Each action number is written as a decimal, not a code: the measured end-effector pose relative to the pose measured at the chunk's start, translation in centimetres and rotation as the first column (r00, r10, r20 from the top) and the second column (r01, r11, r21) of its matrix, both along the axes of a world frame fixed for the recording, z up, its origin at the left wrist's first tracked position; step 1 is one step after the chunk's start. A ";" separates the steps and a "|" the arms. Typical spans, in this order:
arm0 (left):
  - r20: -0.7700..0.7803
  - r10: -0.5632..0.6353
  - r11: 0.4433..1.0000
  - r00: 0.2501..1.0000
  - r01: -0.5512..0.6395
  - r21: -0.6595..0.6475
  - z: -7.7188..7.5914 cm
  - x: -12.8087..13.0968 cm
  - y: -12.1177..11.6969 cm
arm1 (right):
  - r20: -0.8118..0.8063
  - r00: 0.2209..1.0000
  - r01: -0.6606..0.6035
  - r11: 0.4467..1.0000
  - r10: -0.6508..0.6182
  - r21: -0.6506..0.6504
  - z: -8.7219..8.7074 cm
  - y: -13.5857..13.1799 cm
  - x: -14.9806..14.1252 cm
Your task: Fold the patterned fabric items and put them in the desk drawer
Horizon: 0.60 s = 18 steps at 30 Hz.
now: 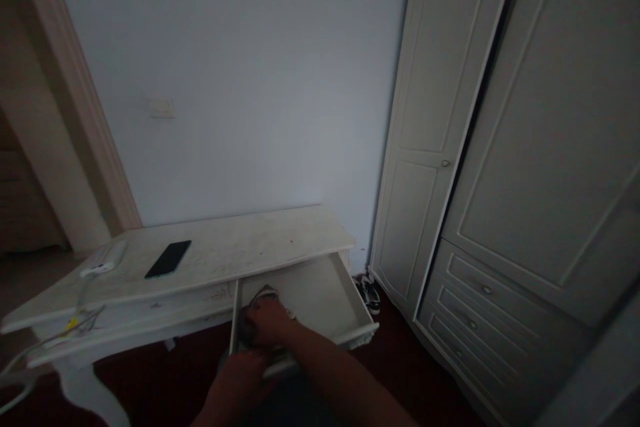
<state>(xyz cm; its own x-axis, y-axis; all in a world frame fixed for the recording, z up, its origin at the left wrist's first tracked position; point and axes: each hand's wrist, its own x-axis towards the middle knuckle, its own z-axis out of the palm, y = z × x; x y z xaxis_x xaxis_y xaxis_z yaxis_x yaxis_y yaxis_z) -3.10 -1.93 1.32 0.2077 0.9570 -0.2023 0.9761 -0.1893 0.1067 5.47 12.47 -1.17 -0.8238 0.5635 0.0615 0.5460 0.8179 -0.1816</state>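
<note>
A white desk (225, 247) has its right drawer (350, 293) pulled out. My right hand (267, 321) reaches into the drawer's left front corner, fingers curled over a greyish-white item (263, 293) that the dim light keeps me from naming. My left hand (241, 373) sits lower, at the drawer's front edge just below the right hand. Its fingers are hidden in shadow. Both forearms come in from the bottom of the view.
A black phone (169, 259) and a white power strip (105, 259) lie on the desk's left part, with thin cables (75, 325) over its front edge. A tall white wardrobe (500, 180) stands at the right, shoes (370, 293) at its foot. A door frame (75, 113) is at left.
</note>
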 end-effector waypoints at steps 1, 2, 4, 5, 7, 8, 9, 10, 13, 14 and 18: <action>-0.001 -0.006 1.000 1.000 0.006 0.009 0.0 0.0 0.0 | 0.024 0.998 -0.059 0.998 0.059 0.008 -0.1 0.2 0.6; 0.002 -0.020 1.000 1.000 0.019 0.021 -0.1 -0.1 0.0 | 0.055 0.991 -0.119 0.993 0.119 0.004 -0.2 0.5 1.5; 0.014 -0.037 0.999 0.999 0.037 0.023 -0.5 -0.3 0.0 | 0.103 0.971 -0.212 0.977 0.214 -0.032 -0.4 1.0 3.7; 0.016 -0.038 0.999 0.999 0.038 0.015 -0.7 -0.4 0.0 | 0.108 0.964 -0.238 0.970 0.243 -0.055 -0.4 1.2 5.0; 0.016 -0.028 1.000 0.999 0.028 -0.004 -0.9 -0.5 0.0 | 0.080 0.966 -0.239 0.966 0.246 -0.098 -0.4 1.5 7.6; 0.010 -0.020 1.000 1.000 0.020 -0.011 -1.0 -0.6 0.1 | 0.050 0.974 -0.216 0.970 0.223 -0.116 -0.3 1.6 8.9; 0.002 -0.017 1.000 1.000 0.017 -0.020 -1.0 -0.5 0.1 | 0.020 0.982 -0.183 0.974 0.188 -0.135 -0.1 1.7 10.1; -0.003 -0.020 0.999 1.000 0.020 -0.026 -1.0 -0.5 0.2 | -0.002 0.989 -0.143 0.977 0.145 -0.156 0.1 1.8 11.3; -0.016 -0.032 0.999 0.999 0.032 -0.033 -1.0 -0.4 0.2 | -0.009 1.000 -0.013 0.979 0.011 -0.205 1.2 2.3 14.5; -0.011 -0.035 0.999 0.999 0.035 -0.026 -1.1 -0.3 0.1 | 0.003 1.000 0.029 0.977 -0.029 -0.211 1.6 2.5 15.5; 0.019 -0.042 0.999 0.999 0.042 0.004 -1.9 0.0 -0.4 | 0.033 0.987 0.160 0.973 -0.157 -0.166 2.6 2.5 18.1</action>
<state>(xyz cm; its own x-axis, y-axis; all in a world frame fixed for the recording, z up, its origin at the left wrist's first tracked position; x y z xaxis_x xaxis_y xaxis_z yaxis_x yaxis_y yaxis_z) -3.14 -2.30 -0.54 0.2511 0.9483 -0.1941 0.9652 -0.2302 0.1239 23.52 14.95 1.43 -0.7235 0.6877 -0.0601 0.6708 0.6797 -0.2968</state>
